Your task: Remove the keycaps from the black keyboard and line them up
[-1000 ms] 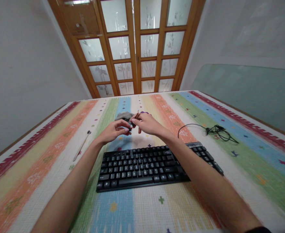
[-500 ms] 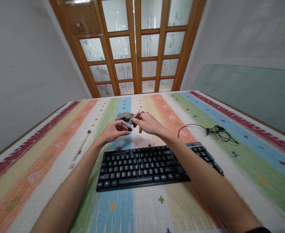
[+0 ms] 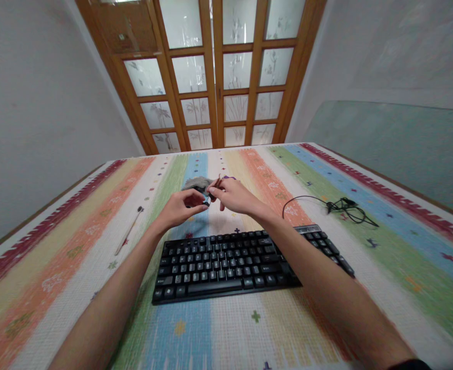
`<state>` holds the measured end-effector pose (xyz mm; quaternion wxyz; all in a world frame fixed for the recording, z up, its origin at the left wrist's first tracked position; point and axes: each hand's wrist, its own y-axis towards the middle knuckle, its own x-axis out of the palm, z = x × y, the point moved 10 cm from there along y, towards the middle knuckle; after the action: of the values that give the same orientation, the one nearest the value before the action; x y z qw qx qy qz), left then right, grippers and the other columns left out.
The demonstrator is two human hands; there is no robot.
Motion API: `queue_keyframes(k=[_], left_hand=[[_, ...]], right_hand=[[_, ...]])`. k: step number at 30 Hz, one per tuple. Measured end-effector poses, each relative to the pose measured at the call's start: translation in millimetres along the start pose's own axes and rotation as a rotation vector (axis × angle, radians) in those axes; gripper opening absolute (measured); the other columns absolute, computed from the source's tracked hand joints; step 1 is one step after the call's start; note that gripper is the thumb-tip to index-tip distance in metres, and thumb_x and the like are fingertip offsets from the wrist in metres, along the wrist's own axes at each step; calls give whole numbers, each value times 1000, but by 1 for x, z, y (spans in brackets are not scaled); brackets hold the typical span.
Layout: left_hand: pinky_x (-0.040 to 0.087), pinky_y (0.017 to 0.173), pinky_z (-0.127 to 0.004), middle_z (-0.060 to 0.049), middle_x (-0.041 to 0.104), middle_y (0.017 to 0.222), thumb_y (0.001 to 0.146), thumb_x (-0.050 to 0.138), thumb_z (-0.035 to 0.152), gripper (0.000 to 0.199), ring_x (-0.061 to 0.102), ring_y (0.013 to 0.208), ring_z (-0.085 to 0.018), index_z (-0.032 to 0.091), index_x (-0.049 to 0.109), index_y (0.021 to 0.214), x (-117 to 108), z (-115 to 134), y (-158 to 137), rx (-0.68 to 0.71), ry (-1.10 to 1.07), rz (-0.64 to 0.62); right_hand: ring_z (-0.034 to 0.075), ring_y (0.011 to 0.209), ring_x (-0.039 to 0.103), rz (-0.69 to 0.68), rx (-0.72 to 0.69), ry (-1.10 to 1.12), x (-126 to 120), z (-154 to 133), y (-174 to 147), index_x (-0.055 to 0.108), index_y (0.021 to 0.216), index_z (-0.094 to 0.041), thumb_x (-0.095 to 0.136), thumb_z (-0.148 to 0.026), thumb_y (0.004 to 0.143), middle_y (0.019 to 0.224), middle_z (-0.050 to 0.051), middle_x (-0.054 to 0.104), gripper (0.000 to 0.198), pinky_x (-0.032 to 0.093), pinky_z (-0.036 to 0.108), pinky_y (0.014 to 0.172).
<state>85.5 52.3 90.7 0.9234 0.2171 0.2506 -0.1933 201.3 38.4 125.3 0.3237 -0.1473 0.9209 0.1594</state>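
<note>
Above the far edge of a black keyboard (image 3: 219, 263), my two hands are close together. My left hand (image 3: 178, 209) pinches a small black piece (image 3: 207, 204) that looks like a keycap, between thumb and fingertips. My right hand (image 3: 234, 196) is closed around a thin brown tool (image 3: 218, 181), its dark end close to the piece; the kind of tool is not clear. Just behind the hands lies a crumpled grey cloth (image 3: 195, 183), partly covered by them. My right forearm hides some of the keyboard's right side.
A toothbrush (image 3: 129, 230) with a dark head lies left of the keyboard. On the right, a bundled black cable (image 3: 350, 209) rests on the striped tablecloth (image 3: 242, 329). Beyond the table stand wood-framed glass doors (image 3: 214, 77), with walls on both sides.
The small black piece has tilted slightly in my left fingertips and shows a paler side. Both hands stay in nearly the same place; the keyboard, cloth and toothbrush have not moved.
</note>
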Motion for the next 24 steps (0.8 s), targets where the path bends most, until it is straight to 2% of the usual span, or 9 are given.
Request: queue_keyframes(k=[6, 13, 16, 20, 24], left_hand=[[52, 72, -31, -5, 70, 84, 74, 76, 48, 38, 64, 74, -17, 15, 66, 89, 0, -5, 1, -3, -70, -17], [51, 71, -30, -4, 68, 85, 69, 80, 50, 43, 62, 75, -17, 15, 64, 88, -3, -17, 0, -80, -154, -40], [49, 68, -28, -3, 67, 81, 69, 78, 50, 42, 60, 72, -16, 15, 65, 87, 1, -18, -1, -100, -111, -107], [46, 63, -26, -2, 65, 76, 72, 75, 49, 38, 58, 66, -14, 15, 64, 83, 7, -20, -3, -128, -76, -205], [47, 64, -26, -1, 66, 73, 75, 70, 44, 31, 58, 66, -14, 15, 64, 83, 24, -26, -10, -160, 32, -385]], right_hand=[[9, 47, 59, 11, -7, -35, 0, 0, 0, 66, 81, -13, 47, -19, 95, 71, 4, 70, 25, 44, 21, 54], [8, 46, 60, -18, -26, -21, 3, -2, 0, 67, 85, -11, 46, -19, 95, 74, 5, 71, 25, 44, 21, 53], [9, 48, 60, -30, -3, -60, 4, 0, -1, 68, 84, -11, 46, -19, 94, 74, 5, 72, 25, 44, 21, 54], [12, 51, 60, -12, 33, -240, 0, 2, -3, 70, 81, -11, 50, -18, 92, 67, 6, 70, 24, 43, 23, 56], [15, 54, 60, -51, 63, -319, 3, 3, -5, 71, 78, -12, 48, -20, 93, 60, 7, 67, 28, 42, 24, 57]])
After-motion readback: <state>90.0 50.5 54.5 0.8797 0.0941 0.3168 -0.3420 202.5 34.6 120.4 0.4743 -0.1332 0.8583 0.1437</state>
